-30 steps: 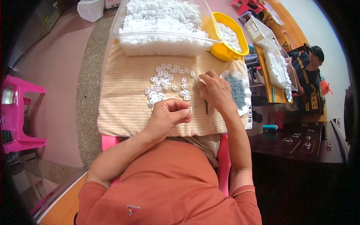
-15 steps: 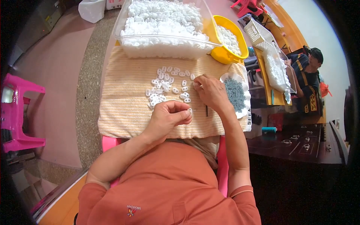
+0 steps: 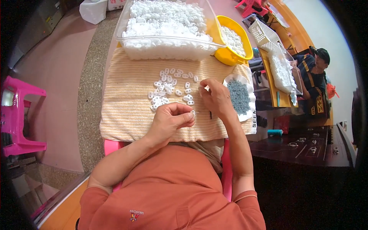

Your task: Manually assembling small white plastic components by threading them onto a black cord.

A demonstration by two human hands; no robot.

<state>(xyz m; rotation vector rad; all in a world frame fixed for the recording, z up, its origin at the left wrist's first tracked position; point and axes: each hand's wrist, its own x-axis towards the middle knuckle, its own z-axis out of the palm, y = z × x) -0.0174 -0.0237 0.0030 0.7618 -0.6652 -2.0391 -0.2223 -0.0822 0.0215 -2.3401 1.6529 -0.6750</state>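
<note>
Between the thumb and forefinger of my left hand (image 3: pixel 174 119) is a small white plastic piece (image 3: pixel 193 112), with a thin point sticking out to its right. To its right, my right hand (image 3: pixel 216 99) hovers over the striped cloth with curled fingers and a bit of white showing between them. That looks like one of the small white two-holed oval pieces (image 3: pixel 178 92), several of which lie loose beyond my left hand. A thin black stick (image 3: pixel 211 115) shows just below my right hand; whether it is held cannot be told. Beside that hand sits a white scalloped dish (image 3: pixel 251 97) of small grey-blue parts (image 3: pixel 238 96).
The striped cloth (image 3: pixel 126 115) covers the table. A clear plastic tub (image 3: pixel 168 53) heaped with white pieces stands at its far side, next to a yellow basin (image 3: pixel 230 57). A pink stool (image 3: pixel 23 115) is at left. Another person (image 3: pixel 316 73) sits at a table on the right.
My right hand has drawn slightly right, away from the loose ovals, and white now shows between its fingers. My left hand keeps its pinch in nearly the same place.
</note>
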